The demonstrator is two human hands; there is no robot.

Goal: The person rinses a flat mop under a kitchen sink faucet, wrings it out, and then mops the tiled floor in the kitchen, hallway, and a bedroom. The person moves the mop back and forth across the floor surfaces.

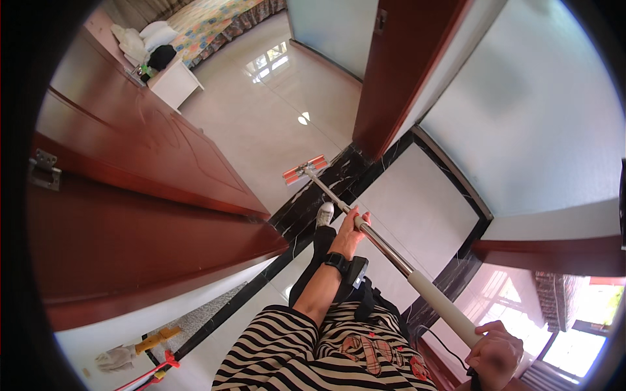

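Observation:
A long mop (389, 250) slants across the view, with a shiny metal pole and a cream grip at its upper end. My left hand (350, 236) is closed round the pole about halfway along, near a cream collar. At the lower right my right hand (499, 355) wraps the top end of the cream grip. The flat mop head (317, 163), orange-red and pale, rests on the light tiled floor (267, 124) just past the dark marble threshold (339, 173). A white shoe (325, 214) of mine stands just before that threshold.
A reddish-brown door (156, 150) stands open at left, and a brown door frame (398, 78) rises at right. Beyond are a white bedside table (175, 85) and a bed (208, 29). Frosted glass (535, 130) fills the right side. Red-handled tools (168, 360) lie at lower left.

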